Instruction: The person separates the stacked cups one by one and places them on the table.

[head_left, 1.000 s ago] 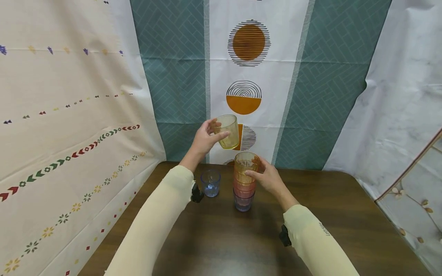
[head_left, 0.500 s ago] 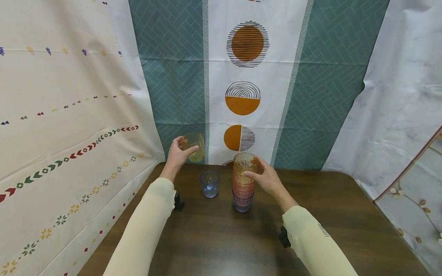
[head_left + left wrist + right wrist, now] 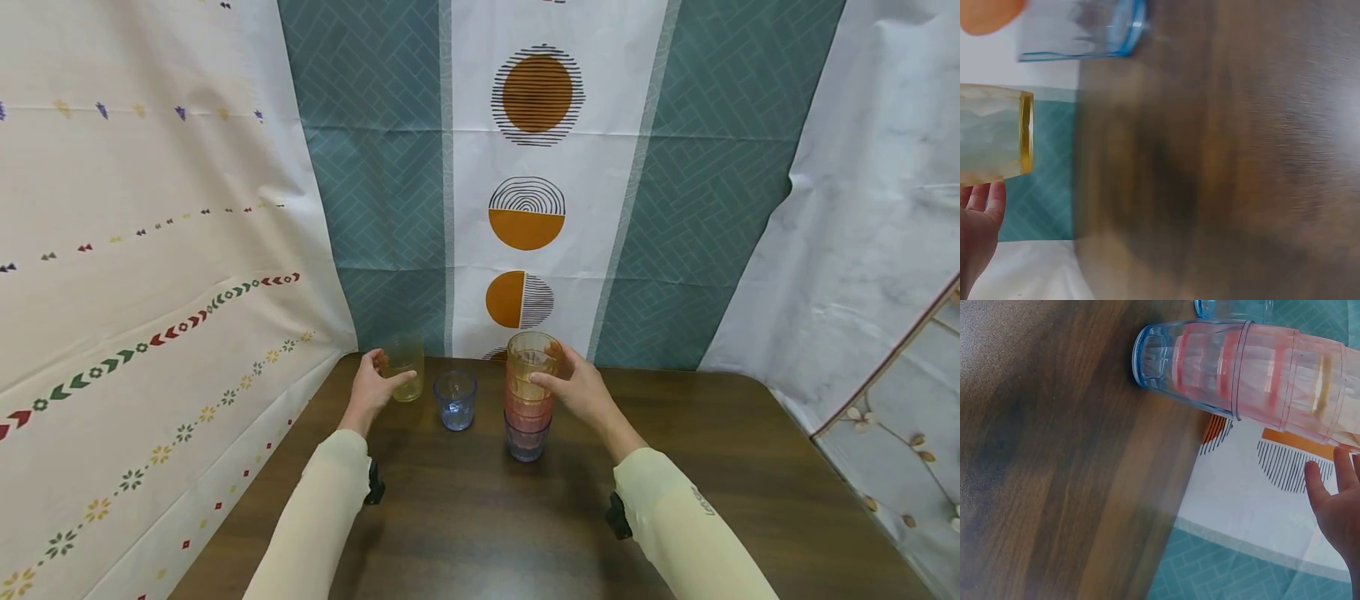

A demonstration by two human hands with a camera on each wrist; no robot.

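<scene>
My left hand (image 3: 367, 392) holds a clear yellow drinking glass (image 3: 405, 371) upright, thumb on the near side and fingers around the left. In the left wrist view the base of this yellow glass (image 3: 991, 134) hovers above the table. Just right of it in the head view stands a blue glass (image 3: 455, 402). A tall stack of nested glasses (image 3: 528, 404) rises further right, blue at the bottom, red or pink in the middle, yellow on top. Around the top of that stack my right hand (image 3: 587, 390) curls its thumb and fingers.
The brown wooden table (image 3: 480, 517) has its far edge close behind the glasses. A patterned teal and white cloth (image 3: 525, 167) hangs there, with a cream cloth (image 3: 150, 250) on the left and a white one (image 3: 862, 208) on the right.
My left hand has carried the yellow glass from above the stack leftward and down, to the left of the blue glass. The right hand stays on the stack.
</scene>
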